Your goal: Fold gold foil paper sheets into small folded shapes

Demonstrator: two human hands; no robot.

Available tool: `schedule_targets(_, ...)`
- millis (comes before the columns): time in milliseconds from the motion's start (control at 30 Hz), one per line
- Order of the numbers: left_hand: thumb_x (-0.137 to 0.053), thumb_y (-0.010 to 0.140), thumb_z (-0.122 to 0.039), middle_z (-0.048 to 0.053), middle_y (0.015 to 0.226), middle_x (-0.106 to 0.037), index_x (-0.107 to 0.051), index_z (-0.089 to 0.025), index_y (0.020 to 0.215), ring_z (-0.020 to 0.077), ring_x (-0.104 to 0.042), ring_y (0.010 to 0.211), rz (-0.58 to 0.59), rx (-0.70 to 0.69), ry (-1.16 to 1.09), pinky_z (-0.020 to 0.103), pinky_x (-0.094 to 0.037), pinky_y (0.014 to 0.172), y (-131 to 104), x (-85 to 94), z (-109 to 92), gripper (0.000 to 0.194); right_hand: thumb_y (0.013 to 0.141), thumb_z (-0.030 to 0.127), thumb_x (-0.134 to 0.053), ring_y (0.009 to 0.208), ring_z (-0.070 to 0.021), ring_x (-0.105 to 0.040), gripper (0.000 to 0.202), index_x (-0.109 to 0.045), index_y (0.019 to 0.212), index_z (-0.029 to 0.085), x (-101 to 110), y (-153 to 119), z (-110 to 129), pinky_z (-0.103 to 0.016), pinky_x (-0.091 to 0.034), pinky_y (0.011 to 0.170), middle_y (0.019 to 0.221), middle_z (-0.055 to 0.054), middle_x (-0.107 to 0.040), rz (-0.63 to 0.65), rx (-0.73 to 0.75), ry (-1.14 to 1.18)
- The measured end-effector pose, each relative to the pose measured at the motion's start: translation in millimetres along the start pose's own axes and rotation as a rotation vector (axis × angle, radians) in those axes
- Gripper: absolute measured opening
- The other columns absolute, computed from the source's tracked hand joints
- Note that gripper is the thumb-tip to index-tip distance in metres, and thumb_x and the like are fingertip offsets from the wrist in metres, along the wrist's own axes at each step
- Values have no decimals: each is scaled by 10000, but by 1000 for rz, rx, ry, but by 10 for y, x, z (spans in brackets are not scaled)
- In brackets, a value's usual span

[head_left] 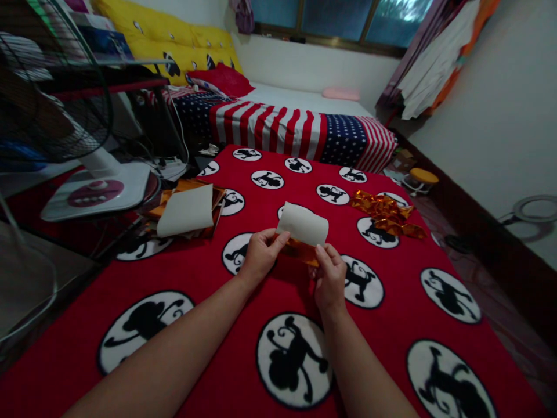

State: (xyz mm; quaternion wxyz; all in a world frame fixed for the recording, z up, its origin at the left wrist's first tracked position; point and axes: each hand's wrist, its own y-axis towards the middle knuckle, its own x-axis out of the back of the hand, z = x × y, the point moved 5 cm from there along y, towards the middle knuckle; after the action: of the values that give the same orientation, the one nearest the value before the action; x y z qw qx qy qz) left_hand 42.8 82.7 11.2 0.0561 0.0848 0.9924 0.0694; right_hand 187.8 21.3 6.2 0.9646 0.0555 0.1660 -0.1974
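Observation:
Above the middle of the red cloth (217,360) with monkey prints, a sheet of foil paper (303,224) is held between both hands. Its far part curls up and shows a pale back; the near edge shows shiny orange-gold. My left hand (262,253) pinches the sheet's left side, thumb on top. My right hand (329,273) grips its right corner between thumb and fingers. A stack of similar sheets (187,210), pale side up on top, lies at the cloth's left edge. Crumpled or folded orange foil pieces (383,210) lie to the right.
A fan (98,162) on a white base stands at the left, with cables around it. Beyond the red cloth is a bed with a striped and starred cover (270,128). A yellow stool (423,176) and a grey ring-shaped object (535,208) are at the right.

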Motion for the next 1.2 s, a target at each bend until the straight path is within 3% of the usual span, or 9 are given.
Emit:
schedule_targets(233,-672,771,-402,6,636,-634,-673,-121,690,120,-565,603,26,2,74,209,-435,574,19,25,-15,293,717,344,-728,406,-35,-305,280,-523,630,174,118,58,53,-158,-223,363,502,83,-428,-36,-52,-128)
schedule_targets(500,-770,656,-402,-22,601,-614,-666,-132,694,85,-524,527,-131,115,-138,187,-405,512,45,108,-2,292,695,355,-729,361,-47,-373,261,-597,613,145,55,55,1,-182,-246,376,433,55,-495,180,-149,-236)
schedule_targets(633,-771,659,-436,-20,629,-624,-679,-133,791,77,-521,505,-157,143,-236,169,-356,438,55,130,34,343,701,350,-727,348,-56,-391,266,-602,593,142,11,33,-18,-191,-249,371,428,42,-518,203,-157,-249)
schedule_targets(767,-814,610,-424,8,770,-692,-657,-150,962,101,-594,576,-14,182,-316,174,-414,467,11,19,-4,473,707,352,-734,349,-55,-391,281,-581,587,150,37,35,-22,-190,-241,364,438,44,-525,99,-128,-197)
schedule_targets(933,-852,560,-371,33,673,-701,-695,-107,791,110,-595,539,263,273,-138,193,-433,504,-112,-172,-50,384,712,351,-736,361,-47,-381,257,-597,635,149,36,30,-21,-180,-253,363,464,55,-526,41,-110,-126)
schedule_targets(1067,-809,613,-428,30,584,-670,-704,-103,748,95,-560,476,289,313,-53,183,-381,453,-123,-162,-21,367,699,353,-739,351,-44,-368,287,-564,592,152,39,33,-16,-177,-244,352,445,58,-501,36,-115,-148)
schedule_targets(1200,-794,617,-452,16,602,-652,-683,-100,795,73,-528,449,179,317,-99,173,-363,426,-43,-50,33,410,665,352,-745,341,-50,-364,278,-566,591,152,81,61,-19,-178,-233,340,430,53,-495,25,-141,-160)
